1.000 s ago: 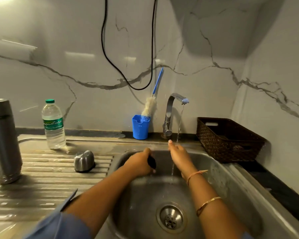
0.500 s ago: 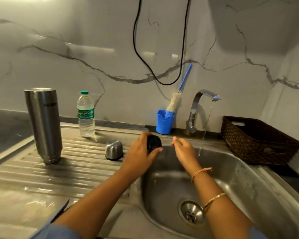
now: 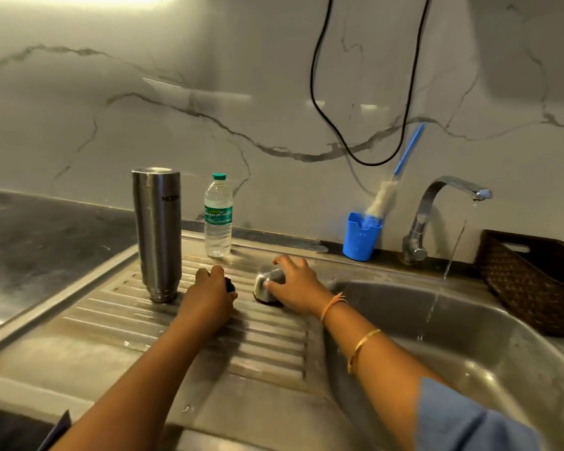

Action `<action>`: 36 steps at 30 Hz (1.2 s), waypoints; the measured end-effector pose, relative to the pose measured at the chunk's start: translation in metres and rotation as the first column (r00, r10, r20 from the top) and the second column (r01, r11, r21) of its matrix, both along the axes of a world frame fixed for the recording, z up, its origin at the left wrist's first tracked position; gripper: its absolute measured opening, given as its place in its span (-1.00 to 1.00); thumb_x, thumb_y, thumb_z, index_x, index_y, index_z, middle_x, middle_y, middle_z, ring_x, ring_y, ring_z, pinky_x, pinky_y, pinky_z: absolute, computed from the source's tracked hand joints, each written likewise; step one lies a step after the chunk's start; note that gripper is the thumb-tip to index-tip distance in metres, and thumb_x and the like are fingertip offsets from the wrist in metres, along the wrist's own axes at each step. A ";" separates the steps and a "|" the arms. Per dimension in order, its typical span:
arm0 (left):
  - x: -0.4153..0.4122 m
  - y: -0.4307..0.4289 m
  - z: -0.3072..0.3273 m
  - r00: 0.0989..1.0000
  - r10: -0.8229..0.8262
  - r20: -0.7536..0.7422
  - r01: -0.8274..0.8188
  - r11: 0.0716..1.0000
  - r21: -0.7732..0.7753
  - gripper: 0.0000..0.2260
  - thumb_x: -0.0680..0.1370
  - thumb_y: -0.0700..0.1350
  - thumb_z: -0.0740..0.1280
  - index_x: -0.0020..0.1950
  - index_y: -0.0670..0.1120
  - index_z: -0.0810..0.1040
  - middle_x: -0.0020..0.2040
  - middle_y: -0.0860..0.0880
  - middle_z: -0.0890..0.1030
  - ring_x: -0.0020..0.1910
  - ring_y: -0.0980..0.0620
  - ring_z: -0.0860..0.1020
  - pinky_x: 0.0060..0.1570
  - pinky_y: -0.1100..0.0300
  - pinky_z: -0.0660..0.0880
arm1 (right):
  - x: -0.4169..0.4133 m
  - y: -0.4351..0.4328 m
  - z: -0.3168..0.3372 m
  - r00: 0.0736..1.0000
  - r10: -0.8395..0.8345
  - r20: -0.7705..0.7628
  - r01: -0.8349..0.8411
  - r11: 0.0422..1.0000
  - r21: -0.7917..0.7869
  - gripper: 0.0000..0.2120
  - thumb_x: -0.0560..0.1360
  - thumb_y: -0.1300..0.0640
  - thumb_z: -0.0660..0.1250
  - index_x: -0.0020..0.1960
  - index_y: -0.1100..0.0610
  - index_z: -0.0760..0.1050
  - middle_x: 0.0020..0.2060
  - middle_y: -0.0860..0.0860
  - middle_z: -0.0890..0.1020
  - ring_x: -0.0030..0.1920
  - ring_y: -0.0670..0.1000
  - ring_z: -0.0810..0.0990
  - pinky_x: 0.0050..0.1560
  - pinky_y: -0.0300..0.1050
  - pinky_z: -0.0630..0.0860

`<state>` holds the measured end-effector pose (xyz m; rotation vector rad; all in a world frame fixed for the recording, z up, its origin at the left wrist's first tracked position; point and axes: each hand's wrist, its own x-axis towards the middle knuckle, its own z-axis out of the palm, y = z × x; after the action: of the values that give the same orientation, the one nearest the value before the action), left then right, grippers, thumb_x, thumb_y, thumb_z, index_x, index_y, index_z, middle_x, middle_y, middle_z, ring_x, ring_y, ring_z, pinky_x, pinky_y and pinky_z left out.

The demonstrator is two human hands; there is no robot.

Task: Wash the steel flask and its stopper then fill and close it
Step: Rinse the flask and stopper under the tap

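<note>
Both forearms reach forward over the ribbed surface [image 3: 111, 320]. The left hand [image 3: 209, 289], knuckles up, curls its fingers round the dark stopper [image 3: 230, 284], seemingly setting it down to drain. The right hand [image 3: 293, 281] cups the steel cap [image 3: 267, 283] just beside. Behind, the steel flask [image 3: 158, 232] stands narrow end down, probably draining.

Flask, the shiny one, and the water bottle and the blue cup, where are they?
steel flask [image 3: 158, 236]: head view, middle of its body.
water bottle [image 3: 218, 214]: head view, on its green label.
blue cup [image 3: 360, 239]: head view, its front wall.
</note>
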<state>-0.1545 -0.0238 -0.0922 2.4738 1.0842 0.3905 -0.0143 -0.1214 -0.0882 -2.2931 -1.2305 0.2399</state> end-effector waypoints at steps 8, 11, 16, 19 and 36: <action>0.002 0.016 -0.010 1.000 -0.013 -0.007 0.014 0.999 0.030 -0.57 0.57 -0.11 0.22 0.42 -0.11 0.24 0.34 -0.22 0.34 0.30 -0.20 0.35 0.27 0.05 0.29 | -0.003 0.034 -0.015 0.996 0.039 0.077 -0.027 0.988 -0.154 -0.47 0.52 -0.03 0.25 0.46 -0.08 0.20 0.40 0.19 0.18 0.36 0.29 0.27 0.37 0.10 0.29; 0.001 0.015 -0.011 1.000 -0.010 -0.009 0.010 1.000 0.025 -0.50 0.55 -0.09 0.25 0.46 -0.07 0.20 0.38 -0.20 0.32 0.34 -0.18 0.32 0.32 0.03 0.27 | 0.004 0.029 -0.021 0.995 0.047 0.087 -0.039 0.995 -0.093 -0.53 0.52 -0.01 0.26 0.41 -0.08 0.27 0.33 0.18 0.28 0.26 0.27 0.39 0.32 0.07 0.37; -0.002 0.010 -0.007 0.998 0.010 0.059 -0.014 0.999 0.053 -0.44 0.53 -0.08 0.30 0.48 -0.05 0.18 0.42 -0.18 0.29 0.40 -0.17 0.27 0.35 -0.03 0.27 | 0.036 -0.016 -0.017 0.996 -0.062 -0.060 0.072 0.981 0.178 -0.52 0.49 0.03 0.34 0.38 -0.04 0.33 0.28 0.14 0.34 0.23 0.18 0.45 0.26 0.00 0.43; 0.003 -0.007 -0.001 0.978 -0.017 0.207 -0.017 0.987 0.158 -0.46 0.52 -0.10 0.33 0.46 -0.05 0.24 0.43 -0.15 0.29 0.43 -0.16 0.22 0.36 -0.06 0.26 | 0.075 -0.064 -0.018 0.940 -0.210 -0.268 0.307 0.863 0.400 -0.55 0.48 0.14 0.38 0.34 0.06 0.39 0.23 0.15 0.46 0.20 0.16 0.48 0.15 -0.07 0.46; 0.216 -0.179 0.015 0.806 -0.352 0.475 0.555 0.728 -0.402 -0.77 0.63 -0.08 0.16 0.26 -0.07 0.42 -0.01 0.01 0.55 -0.13 0.16 0.50 -0.23 0.30 0.41 | 0.167 -0.179 -0.006 0.650 -0.197 -0.734 0.684 0.572 0.453 -0.69 0.52 0.04 0.34 0.16 0.04 0.28 0.10 0.17 0.51 -0.01 0.13 0.59 -0.10 0.02 0.62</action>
<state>0.0617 -0.2028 -0.0775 1.9606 0.3169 0.3249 0.1525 -0.3008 -0.0946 -1.5414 -0.2198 0.2319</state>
